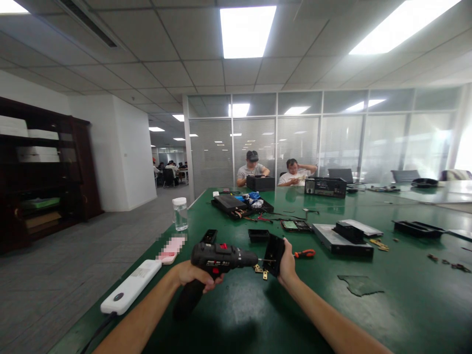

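My left hand (197, 275) is wrapped round the grip of a black cordless drill (221, 256) with red accents, which lies sideways in the air and points right. The drill's bit reaches the open side of a small black case (275, 254). That case is tilted upright in my right hand (287, 265), whose fingers go behind it. Small brass-coloured pieces (265, 275) lie on the green table just below the case. A screwdriver (305, 253) with an orange and black handle rests to the right of my right hand.
A white power strip (132, 287), a pink phone (172, 250) and a clear jar (180, 216) line the left edge. Black trays (258, 235), a metal drive box (342, 239) and a dark flat piece (360, 285) lie about. Two people sit across the table (398, 314).
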Demonstrator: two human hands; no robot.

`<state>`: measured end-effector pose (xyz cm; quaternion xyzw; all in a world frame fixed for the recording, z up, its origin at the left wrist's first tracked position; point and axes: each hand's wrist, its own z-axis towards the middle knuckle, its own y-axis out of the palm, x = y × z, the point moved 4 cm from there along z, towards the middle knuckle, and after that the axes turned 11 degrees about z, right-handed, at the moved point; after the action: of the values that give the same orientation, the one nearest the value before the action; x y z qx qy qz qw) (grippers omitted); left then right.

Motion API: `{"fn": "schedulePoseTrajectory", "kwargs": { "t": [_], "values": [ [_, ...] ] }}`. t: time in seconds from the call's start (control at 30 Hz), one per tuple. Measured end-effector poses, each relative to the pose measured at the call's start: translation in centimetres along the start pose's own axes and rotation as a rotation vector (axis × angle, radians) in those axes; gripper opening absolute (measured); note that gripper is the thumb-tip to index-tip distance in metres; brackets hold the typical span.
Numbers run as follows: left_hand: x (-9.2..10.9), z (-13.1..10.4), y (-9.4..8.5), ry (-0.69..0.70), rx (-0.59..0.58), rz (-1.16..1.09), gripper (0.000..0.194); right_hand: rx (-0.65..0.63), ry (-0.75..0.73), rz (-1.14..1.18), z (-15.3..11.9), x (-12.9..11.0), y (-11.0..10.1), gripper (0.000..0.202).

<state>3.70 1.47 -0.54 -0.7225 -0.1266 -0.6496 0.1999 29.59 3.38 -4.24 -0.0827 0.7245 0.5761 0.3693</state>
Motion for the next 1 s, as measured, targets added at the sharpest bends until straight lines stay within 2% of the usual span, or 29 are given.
{"fn": "schedulePoseTrajectory", "kwargs": {
  "t": [0.53, 1.0],
  "values": [
    [-0.04, -0.02, -0.06, -0.010, -0.015, 0.002, 0.037, -0.002, -0.014, -0.002, 0.13, 0.02, -0.14, 0.038],
    [-0.14, -0.10, -0.11, -0.012, 0.018, -0.004, 0.038, -0.001, 0.039, -0.019, 0.12, 0.30, -0.12, 0.042]
  ]
}}
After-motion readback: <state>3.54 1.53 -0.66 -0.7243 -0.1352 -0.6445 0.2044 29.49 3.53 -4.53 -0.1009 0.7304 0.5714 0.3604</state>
